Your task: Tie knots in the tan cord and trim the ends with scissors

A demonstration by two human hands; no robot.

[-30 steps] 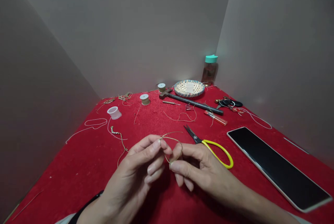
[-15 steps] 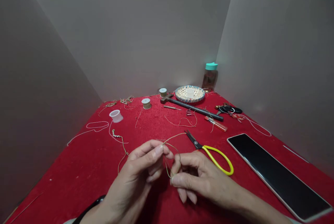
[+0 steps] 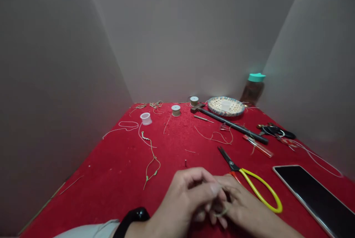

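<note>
My left hand (image 3: 194, 193) is closed, its thumb and fingers pinched together against the right hand. Beneath and beside it, my right hand (image 3: 238, 201) is curled, with a loop of thin tan cord (image 3: 222, 210) showing between the two hands. The fingertips are blurred and overlap, so the exact grip is partly hidden. Scissors (image 3: 233, 166) with yellow and red handles lie just beyond the right hand. To the left rests a braided cord piece (image 3: 153, 156) with small green beads and a twisted white end. A tiny metallic piece (image 3: 185, 163) is on the red cloth ahead of the left hand.
On the red cloth (image 3: 111, 179) lie a hammer (image 3: 233, 123), a phone (image 3: 313, 197), an orange-clear tool (image 3: 257, 146), thread spools (image 3: 175, 110), a white cup (image 3: 146, 118) and keys (image 3: 277, 131). A woven basket (image 3: 210, 109) and a teal-lidded jar (image 3: 253, 90) stand at the back.
The view has turned left, so objects appear farther right. My hands have come together and overlap, and the cord loop between them is now mostly covered.
</note>
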